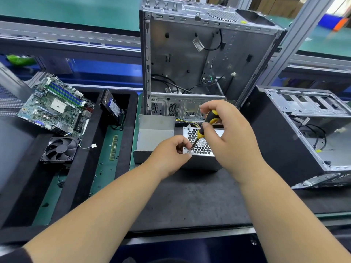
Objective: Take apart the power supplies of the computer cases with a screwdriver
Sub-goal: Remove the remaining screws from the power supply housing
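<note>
Between the hands, on the black mat [190,196], sat the power supply [201,147], mesh side up. Right hand [230,137] gripped the yellow-black screwdriver [204,130], tip at the mesh's near-left corner. Left hand [171,154] pinched at that tip; a screw there could not be made out. Behind both stood an open computer case [199,59]. Right of them lay another case [303,133]; left, a motherboard [55,107] and fan [60,149].

The perforated silver metal power supply box [201,147] sits on the black foam mat [190,196] before the upright open grey steel computer case [199,59], with the green rectangular motherboard [55,107] and square black plastic fan [60,149] to the left and a second, dark-sided open case [296,137] to the right
</note>
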The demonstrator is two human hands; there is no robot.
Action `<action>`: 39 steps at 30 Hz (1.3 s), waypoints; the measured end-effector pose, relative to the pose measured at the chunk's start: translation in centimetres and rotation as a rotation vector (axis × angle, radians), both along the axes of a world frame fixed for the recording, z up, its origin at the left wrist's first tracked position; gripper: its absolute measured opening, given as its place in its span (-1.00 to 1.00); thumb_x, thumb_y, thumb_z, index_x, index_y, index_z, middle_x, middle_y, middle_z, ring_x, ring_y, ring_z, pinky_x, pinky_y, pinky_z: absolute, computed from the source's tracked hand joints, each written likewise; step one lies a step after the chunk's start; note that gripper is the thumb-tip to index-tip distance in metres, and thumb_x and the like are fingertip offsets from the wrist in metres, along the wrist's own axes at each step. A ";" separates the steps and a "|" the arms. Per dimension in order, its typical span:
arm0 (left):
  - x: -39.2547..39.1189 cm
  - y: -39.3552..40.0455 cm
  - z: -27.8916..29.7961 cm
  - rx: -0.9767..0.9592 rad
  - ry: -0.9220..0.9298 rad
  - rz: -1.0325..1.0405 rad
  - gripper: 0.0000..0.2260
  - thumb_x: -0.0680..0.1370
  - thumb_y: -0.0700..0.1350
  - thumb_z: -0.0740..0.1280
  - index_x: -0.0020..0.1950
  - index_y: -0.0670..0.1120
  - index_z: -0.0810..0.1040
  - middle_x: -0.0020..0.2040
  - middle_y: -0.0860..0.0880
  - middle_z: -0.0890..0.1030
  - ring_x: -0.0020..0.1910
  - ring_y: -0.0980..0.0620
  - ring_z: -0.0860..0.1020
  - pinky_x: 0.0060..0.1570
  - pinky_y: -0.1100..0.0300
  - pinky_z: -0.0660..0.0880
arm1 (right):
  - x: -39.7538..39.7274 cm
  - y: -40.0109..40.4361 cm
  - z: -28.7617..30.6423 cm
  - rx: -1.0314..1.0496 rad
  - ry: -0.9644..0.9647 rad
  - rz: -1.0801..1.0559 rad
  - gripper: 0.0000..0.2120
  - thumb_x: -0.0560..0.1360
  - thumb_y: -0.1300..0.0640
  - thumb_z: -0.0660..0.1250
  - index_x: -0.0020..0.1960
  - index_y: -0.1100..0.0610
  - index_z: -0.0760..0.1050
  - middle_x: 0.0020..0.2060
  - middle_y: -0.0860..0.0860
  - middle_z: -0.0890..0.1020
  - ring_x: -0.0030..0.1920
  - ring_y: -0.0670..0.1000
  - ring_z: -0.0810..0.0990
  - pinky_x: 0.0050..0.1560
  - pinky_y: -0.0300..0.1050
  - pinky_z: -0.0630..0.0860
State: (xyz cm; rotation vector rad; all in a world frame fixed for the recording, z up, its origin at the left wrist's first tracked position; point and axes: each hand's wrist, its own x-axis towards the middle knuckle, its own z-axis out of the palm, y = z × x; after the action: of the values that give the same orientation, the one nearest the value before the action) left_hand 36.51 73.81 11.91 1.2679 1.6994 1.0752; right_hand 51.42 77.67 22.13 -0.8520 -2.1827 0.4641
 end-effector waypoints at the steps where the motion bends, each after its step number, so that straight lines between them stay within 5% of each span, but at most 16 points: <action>1: -0.1 -0.1 0.0 0.002 -0.010 -0.004 -0.87 0.46 -0.13 0.47 -0.13 0.07 0.56 -0.28 0.09 0.44 -0.31 0.13 0.40 -0.29 0.34 0.38 | 0.0 0.0 0.0 0.029 -0.012 -0.004 -0.77 0.51 0.24 0.39 0.16 0.12 0.52 -0.01 -0.07 0.57 -0.03 -0.02 0.55 0.05 -0.02 0.51; 10: 0.0 -0.2 -0.1 0.021 0.019 -0.004 -0.86 0.49 -0.11 0.47 -0.15 0.09 0.54 -0.25 0.03 0.48 -0.29 0.09 0.40 -0.23 0.21 0.41 | 0.6 -0.1 -0.5 0.038 0.040 -0.019 -0.61 0.46 0.34 0.45 0.23 0.10 0.48 0.00 -0.06 0.51 0.03 -0.09 0.50 0.08 -0.22 0.46; 18: 0.3 -0.3 -0.1 0.007 0.000 0.023 -0.84 0.49 -0.14 0.46 -0.18 0.08 0.54 -0.25 0.00 0.48 -0.30 0.07 0.39 -0.23 0.20 0.41 | 0.9 -0.4 -0.3 -0.080 0.050 0.097 -0.45 0.41 0.55 0.24 0.32 0.16 0.43 0.13 0.00 0.48 0.22 0.01 0.53 0.18 -0.05 0.53; 24: 0.4 -0.3 0.0 -0.009 -0.006 0.033 -0.84 0.50 -0.14 0.46 -0.20 0.07 0.54 -0.28 0.01 0.45 -0.32 0.08 0.37 -0.31 0.26 0.37 | 1.1 -0.4 -0.2 -0.029 -0.041 0.034 -0.64 0.53 0.27 0.37 0.30 0.09 0.46 0.11 -0.08 0.52 0.08 -0.09 0.51 0.11 -0.05 0.50; 29: 0.6 -0.4 -0.1 -0.013 0.017 0.058 -0.83 0.51 -0.13 0.46 -0.21 0.07 0.53 -0.25 0.00 0.46 -0.31 0.07 0.38 -0.37 0.36 0.33 | 1.2 -0.4 -0.3 0.012 0.007 0.022 -0.65 0.53 0.36 0.34 0.26 0.10 0.49 0.05 -0.08 0.54 0.04 -0.06 0.53 0.08 -0.08 0.50; 33: 0.4 -0.5 0.3 0.020 0.079 0.140 -0.85 0.52 -0.11 0.46 -0.18 0.09 0.55 -0.03 0.11 0.51 -0.11 0.30 0.49 -0.22 0.57 0.30 | 1.7 -0.4 -0.3 0.026 0.152 0.007 -0.69 0.54 0.36 0.33 0.25 0.13 0.49 0.05 -0.02 0.55 0.04 -0.03 0.57 0.09 -0.13 0.53; 39: -3.6 -1.7 1.0 0.130 0.038 0.320 -0.88 0.55 -0.15 0.39 -0.14 0.06 0.55 -0.15 0.13 0.59 -0.26 0.35 0.48 -0.24 0.55 0.34 | 2.4 0.1 0.0 -0.104 0.420 -0.083 -0.74 0.51 0.19 0.42 0.14 -0.04 0.49 -0.11 -0.14 0.59 -0.05 -0.05 0.61 0.01 -0.23 0.54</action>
State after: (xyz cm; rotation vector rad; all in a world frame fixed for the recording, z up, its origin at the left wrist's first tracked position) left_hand 32.87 72.16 12.93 1.1238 1.9328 1.3734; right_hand 53.79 77.79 22.18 -0.8130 -1.7454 0.6555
